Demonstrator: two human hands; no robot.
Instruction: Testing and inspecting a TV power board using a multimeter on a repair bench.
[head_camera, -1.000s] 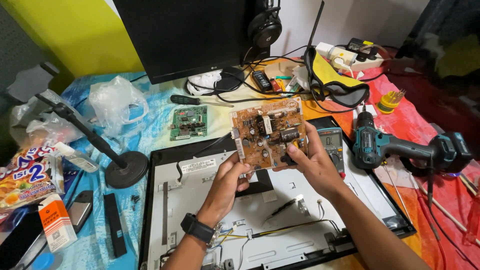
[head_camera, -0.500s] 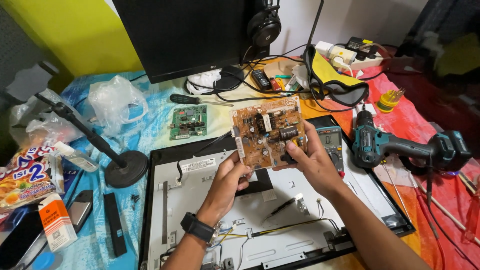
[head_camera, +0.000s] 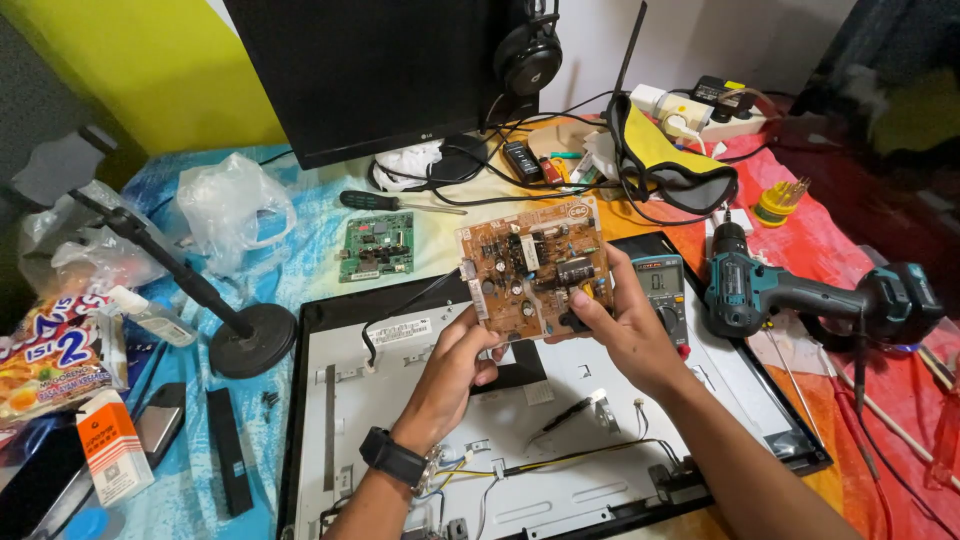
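- While both hands hold it up over the opened monitor, one brown circuit board (head_camera: 535, 268) sits tilted toward the camera, its component side showing, above the upper middle of the metal back panel (head_camera: 520, 440).
- The left hand (head_camera: 455, 365) grips the board's lower left edge with fingers curled under it; a dark watch (head_camera: 395, 460) is on that wrist.
- The right hand (head_camera: 625, 325) pinches the board's lower right corner, thumb on the front beside a dark cylindrical capacitor.
- Two circuit boards are in view in all: the brown one in the hands and one smaller green board (head_camera: 377, 245) lying flat on the tabletop (head_camera: 310, 265) to the left, well apart.
- One multimeter (head_camera: 660, 290) lies just behind the right hand, partly hidden by it.
- One teal cordless drill (head_camera: 800, 295) lies on the red cloth to the right.
- One screwdriver (head_camera: 395, 203) with a dark handle lies beyond the green board.
- One upright monitor (head_camera: 370, 75) stands at the back, with one pair of headphones (head_camera: 528, 55) hanging at its right edge.
- One microphone stand (head_camera: 215, 310) with a round base stands at the left, just beside the panel's corner.
- One white power strip (head_camera: 700, 115) lies at the far right rear.
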